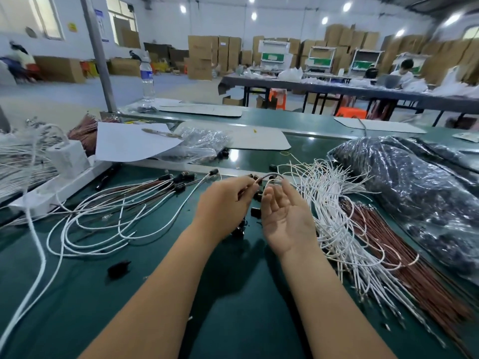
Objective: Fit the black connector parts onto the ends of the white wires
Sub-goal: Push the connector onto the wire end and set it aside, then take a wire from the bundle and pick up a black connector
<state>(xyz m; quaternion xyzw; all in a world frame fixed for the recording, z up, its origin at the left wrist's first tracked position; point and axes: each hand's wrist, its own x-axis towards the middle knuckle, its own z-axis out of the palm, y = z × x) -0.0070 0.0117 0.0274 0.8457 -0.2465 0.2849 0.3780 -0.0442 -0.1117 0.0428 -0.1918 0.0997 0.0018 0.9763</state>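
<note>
Reaching out over a dark green work mat (233, 320), two bare hands meet above the middle of the bench. The left hand (223, 206), knuckles up, pinches one end of a single thin white wire (269, 175) between thumb and curled fingers. This wire arches from left to right, its long axis running across the view, and its far end meets the fingertips of the right hand (285, 216). That hand lies palm up with fingers loosely spread and only slightly bent; whether they actually pinch the wire cannot be told. A small black connector part (258, 196) sits just below the wire between the two hands, and a few more lie on the mat under them; their exact number is unclear. One loose black part (119, 268) lies apart, nearer left. Left of the hands lies a fan of finished white wires with black ends (108, 211), too tangled to count. Right lies one thick bundle of bare white wires (334, 203), one bundle of reddish-brown wires (404, 257), and one clear plastic bag of black parts (414, 193).
</note>
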